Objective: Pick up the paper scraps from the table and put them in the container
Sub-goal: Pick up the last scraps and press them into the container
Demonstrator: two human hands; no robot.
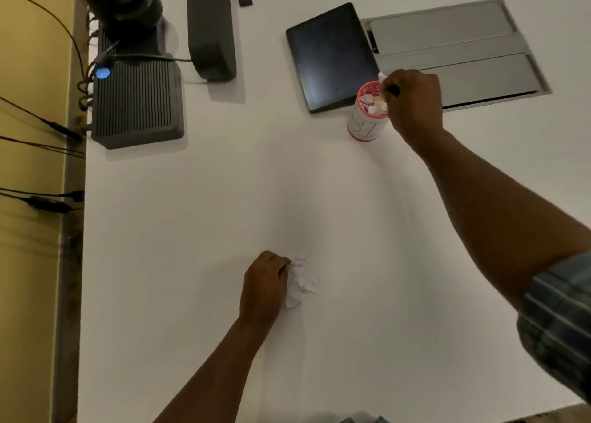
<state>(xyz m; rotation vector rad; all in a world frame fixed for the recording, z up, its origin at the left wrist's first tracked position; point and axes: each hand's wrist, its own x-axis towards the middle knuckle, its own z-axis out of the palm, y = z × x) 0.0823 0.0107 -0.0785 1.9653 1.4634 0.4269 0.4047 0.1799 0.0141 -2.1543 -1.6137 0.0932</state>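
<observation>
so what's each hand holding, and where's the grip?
Right hand pinches a paper scrap between its fingertips, over the container. Left hand touches the scrap pile; actual grip cannot be told.

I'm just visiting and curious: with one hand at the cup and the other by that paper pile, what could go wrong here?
The container is narrow, tall and already looks full, so the right hand pushing scraps in could tip it or spill pieces. It also stands beside the tablet, where strays could land. The paper scraps by the left hand are pale on the white table, so some may be missed.

white table (192,231) | yellow wall (28,103) left, cables (41,141) | grey floor hatch (463,51) inset far right
</observation>
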